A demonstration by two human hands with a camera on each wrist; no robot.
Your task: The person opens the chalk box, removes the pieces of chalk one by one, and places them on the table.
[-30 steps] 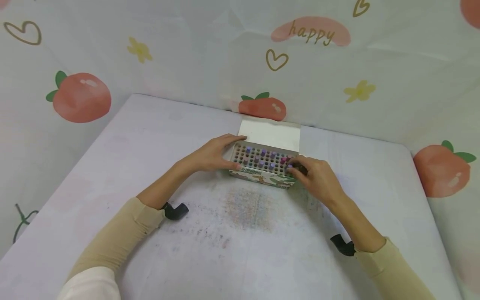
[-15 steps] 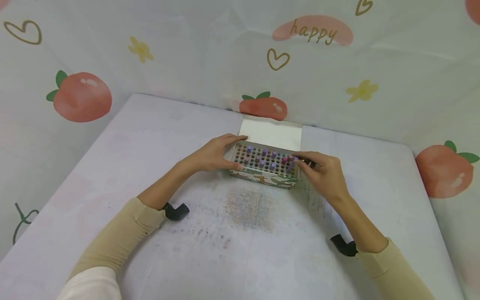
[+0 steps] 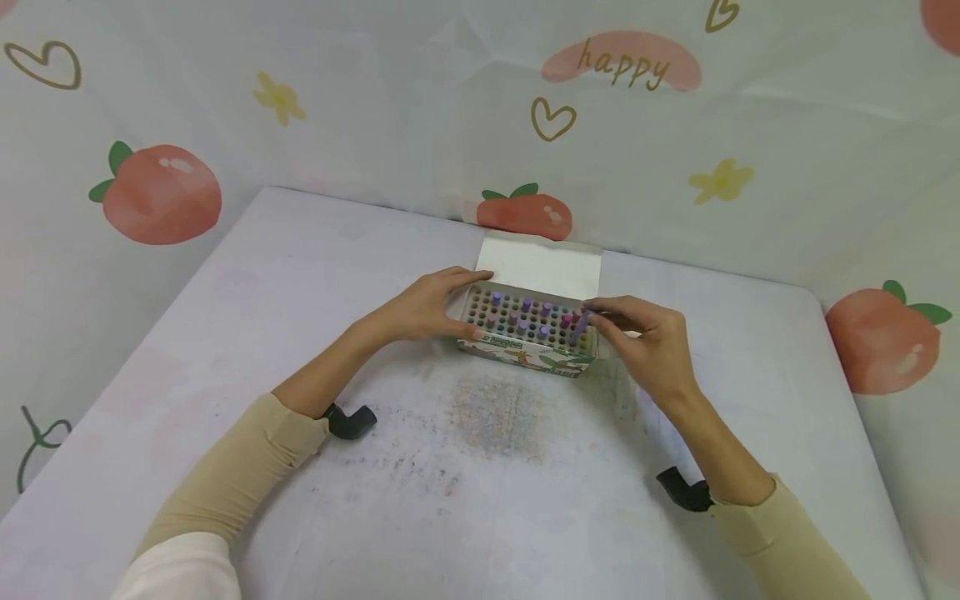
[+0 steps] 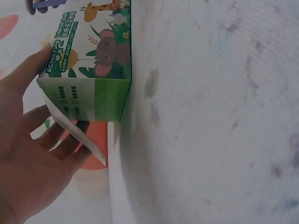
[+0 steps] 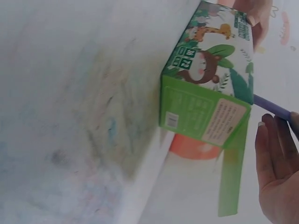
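Note:
An open cardboard chalk box (image 3: pixel 525 357), printed with animals, stands on the table with its holed insert facing up. Several purple and pink chalk sticks poke up from the holes. My left hand (image 3: pixel 420 310) grips the box's left end, thumb at the front edge and fingers at the back; in the left wrist view the fingers lie behind a side flap (image 4: pixel 74 128). Over the right end, my right hand (image 3: pixel 651 343) pinches a purple chalk stick (image 5: pixel 273 107) by its top. The stick tilts, and its lower end is hidden behind the box's rim in the right wrist view.
The white lid (image 3: pixel 538 265) stands folded back behind the box. A green end flap (image 5: pixel 232 182) hangs out at the right side. Chalk smudges (image 3: pixel 498 417) mark the table in front, and a printed cloth wall (image 3: pixel 375 108) rises behind its back edge.
My right hand has risen and shifted slightly right, drawing the purple chalk stick up from the insert, so more of its length shows. The left hand and box stay put.

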